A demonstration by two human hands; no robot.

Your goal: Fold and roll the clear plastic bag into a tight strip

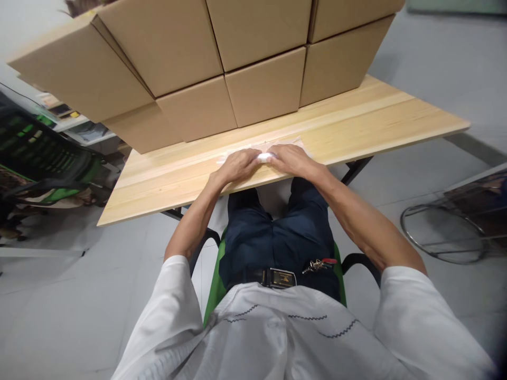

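Left hand [240, 164]: closed on the left end of a white roll [264, 157], thumb turned inward.
Right hand [289, 159]: closed on the right end of the same roll, just beside the left.
White roll: held crosswise between both hands, above the near edge of the wooden table [368, 124]; only a short middle stretch uncovered, perhaps joined to the thin sheet [295, 142], too small and bright to tell.
Thin sheet: pale, lying on the wood under the hands and a little beyond.
Cardboard boxes [265, 87]: stacked at least two high along the far side of the table, side by side.
Lap: dark trousers [273, 240], belt buckle [282, 278] in the middle, keys [316, 266] at right.
Seat: green chair [215, 287], with black armrests left and right.
Far left: black and green chair [43, 153], well apart from the table.
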